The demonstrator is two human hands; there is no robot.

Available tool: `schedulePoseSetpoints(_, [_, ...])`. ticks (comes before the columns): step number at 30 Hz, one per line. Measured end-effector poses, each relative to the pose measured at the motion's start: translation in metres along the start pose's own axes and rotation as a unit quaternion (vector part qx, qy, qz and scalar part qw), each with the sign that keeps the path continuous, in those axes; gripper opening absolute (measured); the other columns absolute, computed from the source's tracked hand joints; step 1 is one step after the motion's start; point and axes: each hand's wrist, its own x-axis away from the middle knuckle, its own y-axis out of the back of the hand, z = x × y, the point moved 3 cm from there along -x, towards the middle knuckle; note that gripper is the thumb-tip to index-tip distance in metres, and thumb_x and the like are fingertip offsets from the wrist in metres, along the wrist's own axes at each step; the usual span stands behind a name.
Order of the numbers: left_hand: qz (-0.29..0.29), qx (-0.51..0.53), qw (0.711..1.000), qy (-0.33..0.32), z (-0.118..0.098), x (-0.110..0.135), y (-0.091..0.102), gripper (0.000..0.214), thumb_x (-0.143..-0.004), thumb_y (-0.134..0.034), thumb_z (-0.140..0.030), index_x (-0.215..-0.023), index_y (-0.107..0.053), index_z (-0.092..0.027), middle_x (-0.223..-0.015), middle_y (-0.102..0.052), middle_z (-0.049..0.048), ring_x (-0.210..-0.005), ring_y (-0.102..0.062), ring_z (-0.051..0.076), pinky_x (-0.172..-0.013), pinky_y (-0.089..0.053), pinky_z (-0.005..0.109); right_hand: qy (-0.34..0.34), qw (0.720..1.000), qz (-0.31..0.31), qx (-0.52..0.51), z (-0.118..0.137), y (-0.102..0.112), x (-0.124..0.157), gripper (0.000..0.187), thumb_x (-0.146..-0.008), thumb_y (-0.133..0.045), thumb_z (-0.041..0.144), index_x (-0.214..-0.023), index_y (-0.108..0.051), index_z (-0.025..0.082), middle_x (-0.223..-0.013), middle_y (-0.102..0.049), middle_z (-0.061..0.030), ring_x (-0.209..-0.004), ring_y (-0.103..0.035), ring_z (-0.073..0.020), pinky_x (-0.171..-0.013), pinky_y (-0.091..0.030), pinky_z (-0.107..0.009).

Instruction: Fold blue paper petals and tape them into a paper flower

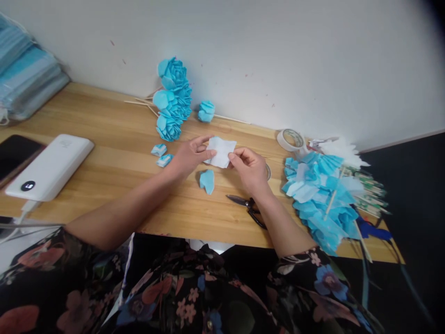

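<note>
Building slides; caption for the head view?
Left fingers and right fingers hold a pale sheet near clustered blue flowers.

Soft, even light; mild blur; upper-right corner dark

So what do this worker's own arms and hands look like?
They're human: the left hand and right hand are bare, with no gloves, watch or bracelet to be seen. The left sleeve and right sleeve are black, printed with pink, reddish and blue flowers, and stop around the elbows.
</note>
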Motion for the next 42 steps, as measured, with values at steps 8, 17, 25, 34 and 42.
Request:
schedulePoseSetpoints(8, [-0.023,-0.007,1.0,-0.012,-0.003,-0.001,-0.001,0.022,-0.088,-0.081,-0.022,-0.108,-0.074,-0.015,-0.088,-0.076,0.0028,-0.079,-0.067,0.015,-0.077,-0.053,0.028,0.008,0.999,-0.003,-0.031,-0.004,0.0,-0.002,0.02,-0.086,-0.077,0.041,-0.078,-0.073,0.023,-0.068,-0.067,0.0032,-0.063,-0.055,-0.0124,-0.065,-0.045,-0.029])
schedulePoseSetpoints(17, [-0.033,-0.002,0.999,-0.042,-0.011,0.003,-0.004,0.043,-0.091,-0.08,-0.029,-0.131,-0.067,-0.02,-0.087,-0.072,0.0017,-0.081,-0.066,0.017,-0.077,-0.052,0.029,-0.004,1.0,-0.006,-0.03,-0.006,0.001,-0.001,0.021,-0.087,-0.077,0.045,-0.079,-0.072,0.026,-0.067,-0.068,0.003,-0.065,-0.06,-0.0148,-0.068,-0.05,-0.031])
schedulePoseSetpoints(25, [-0.006,0.035,0.999,-0.019,-0.011,0.009,-0.013,0.079,-0.07,-0.093,-0.015,-0.143,-0.062,-0.026,-0.088,-0.07,0.0005,-0.087,-0.067,0.022,-0.075,-0.049,0.029,-0.003,0.999,0.037,0.015,0.002,-0.007,0.005,0.021,-0.086,-0.075,0.043,-0.075,-0.071,0.026,-0.066,-0.067,0.0031,-0.064,-0.055,-0.0143,-0.065,-0.046,-0.03])
schedulePoseSetpoints(34, [-0.041,0.036,0.998,-0.028,-0.012,0.004,-0.004,0.071,-0.076,-0.083,-0.013,-0.143,-0.062,-0.022,-0.083,-0.07,-0.0021,-0.073,-0.061,0.014,-0.069,-0.047,0.025,-0.02,0.999,0.036,-0.028,-0.004,-0.007,0.003,0.021,-0.086,-0.077,0.043,-0.074,-0.071,0.026,-0.066,-0.067,0.0033,-0.064,-0.058,-0.014,-0.067,-0.048,-0.03])
schedulePoseSetpoints(42, [-0.025,0.037,0.999,-0.015,-0.01,0.006,-0.005,0.075,-0.075,-0.086,-0.017,-0.145,-0.061,-0.024,-0.086,-0.071,-0.0016,-0.077,-0.063,0.014,-0.07,-0.048,0.024,-0.058,0.994,0.052,-0.074,-0.003,-0.007,0.002,0.043,-0.086,-0.076,0.063,-0.115,-0.077,0.032,-0.109,-0.08,-0.0018,-0.097,-0.072,-0.0216,-0.084,-0.059,-0.037])
